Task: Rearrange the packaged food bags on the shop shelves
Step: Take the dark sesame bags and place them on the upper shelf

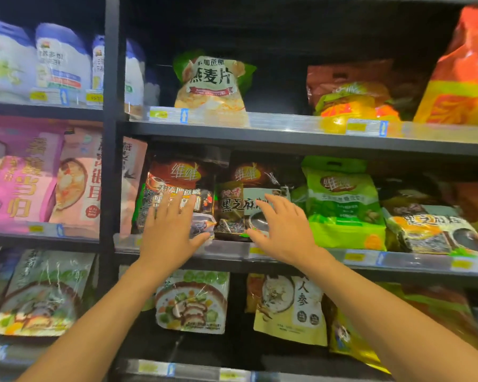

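Note:
Two dark sesame-paste bags stand side by side on the middle shelf (301,256): the left dark bag (177,177) and the right dark bag (249,177). My left hand (169,232) is spread open in front of the left bag, fingers on or just off its face. My right hand (282,227) is spread open in front of the right bag, thumb near its lower edge. Neither hand grips anything. A green bag (342,205) stands right of them, and another dark sesame bag (436,230) lies tilted further right.
The upper shelf holds an oat-flake bag (213,86), a red and yellow bag (353,100) and an orange bag (464,78). Pink bags (25,172) fill the left bay beyond a black upright post (109,161). The lower shelf holds soup-mix bags (193,301) and a ginseng bag (290,307).

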Available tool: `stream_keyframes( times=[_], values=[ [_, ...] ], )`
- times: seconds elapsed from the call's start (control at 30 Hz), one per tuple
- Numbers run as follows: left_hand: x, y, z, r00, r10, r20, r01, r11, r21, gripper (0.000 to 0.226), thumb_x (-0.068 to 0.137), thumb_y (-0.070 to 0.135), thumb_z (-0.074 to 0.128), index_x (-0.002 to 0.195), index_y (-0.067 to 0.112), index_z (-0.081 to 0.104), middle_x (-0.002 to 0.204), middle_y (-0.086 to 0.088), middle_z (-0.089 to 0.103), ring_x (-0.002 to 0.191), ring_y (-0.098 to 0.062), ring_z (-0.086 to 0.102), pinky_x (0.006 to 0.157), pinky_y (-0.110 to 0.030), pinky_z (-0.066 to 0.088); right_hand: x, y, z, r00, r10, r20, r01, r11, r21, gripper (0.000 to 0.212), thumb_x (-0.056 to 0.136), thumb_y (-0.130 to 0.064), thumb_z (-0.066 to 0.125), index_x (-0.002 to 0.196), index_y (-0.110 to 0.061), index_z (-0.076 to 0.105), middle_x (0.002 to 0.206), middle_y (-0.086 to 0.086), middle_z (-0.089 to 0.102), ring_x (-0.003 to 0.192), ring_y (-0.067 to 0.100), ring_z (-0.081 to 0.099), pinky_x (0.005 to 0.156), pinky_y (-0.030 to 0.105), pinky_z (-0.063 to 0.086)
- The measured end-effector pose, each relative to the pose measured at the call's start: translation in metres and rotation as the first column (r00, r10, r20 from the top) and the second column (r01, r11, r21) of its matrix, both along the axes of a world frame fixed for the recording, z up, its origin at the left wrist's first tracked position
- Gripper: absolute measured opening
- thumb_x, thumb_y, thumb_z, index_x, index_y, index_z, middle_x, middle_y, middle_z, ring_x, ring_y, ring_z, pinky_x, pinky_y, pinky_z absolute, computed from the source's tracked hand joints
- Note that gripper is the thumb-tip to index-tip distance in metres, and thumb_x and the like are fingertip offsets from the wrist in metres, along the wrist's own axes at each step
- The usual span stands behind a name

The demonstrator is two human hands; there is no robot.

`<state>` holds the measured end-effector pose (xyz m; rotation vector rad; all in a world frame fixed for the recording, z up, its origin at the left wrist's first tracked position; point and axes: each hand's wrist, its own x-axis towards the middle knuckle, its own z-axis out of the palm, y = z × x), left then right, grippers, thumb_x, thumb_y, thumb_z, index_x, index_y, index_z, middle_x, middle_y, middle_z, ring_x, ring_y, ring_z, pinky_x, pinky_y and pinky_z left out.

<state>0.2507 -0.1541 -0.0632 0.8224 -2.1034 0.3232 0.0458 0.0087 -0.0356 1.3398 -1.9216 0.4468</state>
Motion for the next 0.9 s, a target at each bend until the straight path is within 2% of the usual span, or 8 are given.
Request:
stream_keyframes(
  times=[0.1, 0.23, 0.43, 0.6, 0.77, 0.9],
  values=[
    [-0.028, 0.037, -0.002, 0.999, -0.033, 0.027, 0.034, 0.998, -0.044, 0.094, 0.088, 0.075, 0.051, 0.163, 0.026, 0.021, 0.170, -0.006, 0.018, 0.159, -0.031, 0.008, 0.124, -0.060, 0.021, -0.019, 0.046, -0.006, 1.000, -0.029, -0.007, 0.029, 0.999, -0.014, 0.073, 0.091, -0.068, 0.043, 0.151, -0.026, 0.046, 0.160, 0.003, 0.040, 0.149, 0.025, 0.034, 0.119, 0.049, 0.032],
    [-0.068, 0.094, -0.008, 0.994, -0.083, 0.072, 0.086, 0.996, -0.036, 0.094, 0.089, 0.074, 0.052, 0.163, 0.027, 0.018, 0.170, -0.006, 0.019, 0.159, -0.031, 0.008, 0.123, -0.060, 0.024, -0.047, 0.114, -0.015, 0.995, -0.102, 0.021, 0.102, 0.995, 0.006, 0.077, 0.090, -0.069, 0.044, 0.154, -0.025, 0.041, 0.163, 0.002, 0.036, 0.151, 0.026, 0.030, 0.120, 0.049, 0.030],
    [-0.132, 0.185, -0.012, 0.965, -0.245, 0.093, 0.249, 0.968, -0.035, 0.090, 0.089, 0.070, 0.058, 0.161, 0.027, 0.028, 0.168, -0.006, 0.026, 0.158, -0.030, 0.015, 0.121, -0.062, 0.026, -0.092, 0.219, -0.024, 0.979, -0.197, 0.052, 0.197, 0.980, 0.009, 0.078, 0.089, -0.070, 0.044, 0.153, -0.024, 0.043, 0.162, 0.002, 0.037, 0.150, 0.025, 0.032, 0.119, 0.048, 0.031],
    [-0.185, 0.246, -0.014, 0.926, -0.369, 0.079, 0.367, 0.929, 0.044, 0.087, 0.091, 0.071, 0.052, 0.162, 0.029, 0.023, 0.170, -0.001, 0.021, 0.159, -0.026, 0.012, 0.124, -0.059, 0.019, -0.127, 0.298, -0.032, 0.957, -0.270, 0.105, 0.272, 0.962, -0.009, 0.079, 0.087, -0.070, 0.046, 0.152, -0.024, 0.043, 0.162, 0.002, 0.037, 0.149, 0.025, 0.035, 0.118, 0.048, 0.034],
    [-0.224, 0.292, -0.010, 0.901, -0.420, 0.107, 0.417, 0.907, 0.056, 0.085, 0.094, 0.069, 0.049, 0.163, 0.030, 0.017, 0.170, 0.002, 0.022, 0.159, -0.025, 0.011, 0.126, -0.054, 0.014, -0.160, 0.353, -0.040, 0.934, -0.320, 0.160, 0.331, 0.942, -0.046, 0.080, 0.086, -0.071, 0.044, 0.153, -0.027, 0.043, 0.159, 0.000, 0.042, 0.148, 0.021, 0.037, 0.116, 0.047, 0.039],
    [-0.259, 0.308, -0.002, 0.884, -0.451, 0.124, 0.443, 0.892, 0.085, 0.086, 0.094, 0.067, 0.051, 0.162, 0.024, 0.021, 0.166, 0.002, 0.032, 0.156, -0.024, 0.020, 0.125, -0.051, 0.019, -0.188, 0.374, -0.044, 0.920, -0.345, 0.186, 0.362, 0.930, -0.068, 0.075, 0.088, -0.070, 0.047, 0.150, -0.027, 0.045, 0.157, -0.002, 0.044, 0.144, 0.018, 0.041, 0.113, 0.045, 0.043]
  ],
)
